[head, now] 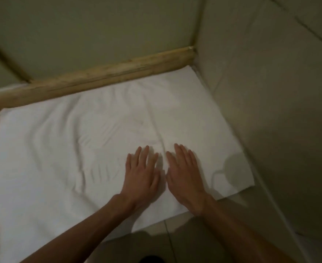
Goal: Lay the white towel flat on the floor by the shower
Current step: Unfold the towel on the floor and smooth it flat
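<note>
The white towel (76,141) lies spread out on the tiled floor, its far edge along the raised tan shower curb (99,76). Soft wrinkles run across its middle and a crease runs between my hands. My left hand (142,173) and my right hand (184,173) rest palm down, side by side, on the towel's near right part. Both hands are flat with fingers apart and hold nothing. The towel's left end runs out of view.
A tiled wall (270,111) rises close on the right, meeting the curb at the far corner. Beyond the curb lies the shower floor (99,35). Bare floor tiles (184,234) show in front of the towel. A dark shape (151,259) sits at the bottom edge.
</note>
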`<state>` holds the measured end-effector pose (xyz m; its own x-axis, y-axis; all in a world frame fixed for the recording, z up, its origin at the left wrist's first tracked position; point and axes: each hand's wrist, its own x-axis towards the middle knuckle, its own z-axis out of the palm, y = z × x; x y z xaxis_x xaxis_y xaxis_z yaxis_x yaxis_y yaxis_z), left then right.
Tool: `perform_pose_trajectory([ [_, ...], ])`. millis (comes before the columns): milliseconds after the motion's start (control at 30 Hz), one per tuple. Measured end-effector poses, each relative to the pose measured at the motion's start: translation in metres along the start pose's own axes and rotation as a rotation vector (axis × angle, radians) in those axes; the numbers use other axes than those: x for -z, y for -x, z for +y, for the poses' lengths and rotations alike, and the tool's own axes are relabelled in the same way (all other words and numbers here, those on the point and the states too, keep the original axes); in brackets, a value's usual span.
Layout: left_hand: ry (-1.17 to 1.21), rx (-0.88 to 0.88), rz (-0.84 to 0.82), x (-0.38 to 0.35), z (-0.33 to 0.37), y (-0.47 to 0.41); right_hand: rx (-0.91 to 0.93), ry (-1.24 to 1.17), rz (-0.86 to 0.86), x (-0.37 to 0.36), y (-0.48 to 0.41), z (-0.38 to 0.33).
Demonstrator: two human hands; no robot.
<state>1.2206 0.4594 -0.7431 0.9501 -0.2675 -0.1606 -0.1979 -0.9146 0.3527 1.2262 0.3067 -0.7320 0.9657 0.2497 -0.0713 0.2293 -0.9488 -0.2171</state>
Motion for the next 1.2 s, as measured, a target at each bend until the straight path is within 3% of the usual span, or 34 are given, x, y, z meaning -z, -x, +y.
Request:
perform_pose_trajectory([
  [167, -0.113, -0.198, -0.14, -0.037, 0.05, -0.015, -0.311, 0.028, 0.011, -0.001, 0.025, 0.062],
  [267, -0.181, -0.197, -0.146, -0.052, 0.071, -0.023, -0.404, 0.021, -0.01, -0.004, 0.037, 0.09],
  [833, -0.227, -0.16, -0.075, -0.062, 0.074, -0.023, -0.437, 0.084, -0.188, -0.01, 0.046, 0.121],
  [1033, -0.22, -0.151, -0.087, -0.062, 0.074, -0.023, -0.414, -0.027, -0.101, -0.005, 0.061, 0.099],
  [1200, -0.232, -0.162, -0.092, -0.063, 0.074, -0.022, -0.418, -0.02, -0.14, -0.003, 0.066, 0.096],
])
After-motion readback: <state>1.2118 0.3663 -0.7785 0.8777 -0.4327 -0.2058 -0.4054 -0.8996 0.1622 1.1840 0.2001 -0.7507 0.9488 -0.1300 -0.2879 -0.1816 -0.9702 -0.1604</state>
